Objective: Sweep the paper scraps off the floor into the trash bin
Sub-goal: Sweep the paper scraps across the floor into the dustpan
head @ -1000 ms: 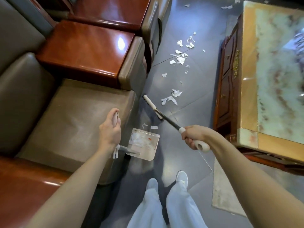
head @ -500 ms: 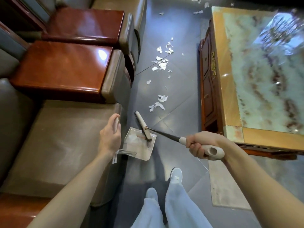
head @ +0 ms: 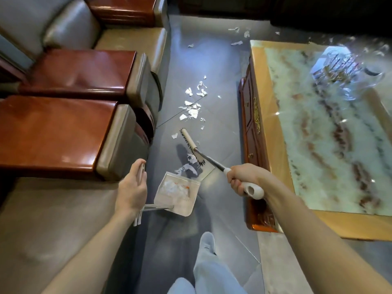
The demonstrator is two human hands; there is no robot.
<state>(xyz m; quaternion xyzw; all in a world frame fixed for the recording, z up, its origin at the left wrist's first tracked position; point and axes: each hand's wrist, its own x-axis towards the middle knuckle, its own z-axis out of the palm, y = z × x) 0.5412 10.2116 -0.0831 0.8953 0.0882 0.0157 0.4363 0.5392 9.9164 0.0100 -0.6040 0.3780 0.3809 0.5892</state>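
Closest to me, my left hand point(head: 131, 188) holds the dustpan point(head: 186, 209) by its thin upright handle. The fingers are curled lightly round the stem and the thumb rests along it. It is not a hard squeeze, just enough to keep the pan's lip on the floor in front of my feet. The pan has barely moved in the last second, and it already carries a small heap of swept paper point(head: 171, 187).

My right hand point(head: 244, 179) is wrapped tight round the white grip of the broom point(head: 191, 143), in a closed fist. This is what has changed: half a second ago the brush head was at the pan's mouth, pushing scraps in. Now it has swung back out and lies on the floor just beyond the pan. A small clump of scraps point(head: 188, 166) sits between the bristles and the lip. I judge that one stroke is done and the next is set up, so the work is well under way but far from finished.

Further on, between the sofa point(head: 118, 141) and the coffee table point(head: 258, 102), the main scatter of paper scraps point(head: 193, 110) is untouched. A few more scraps point(head: 236, 42) lie well beyond it, near the table's far corner. I see no trash bin from here.
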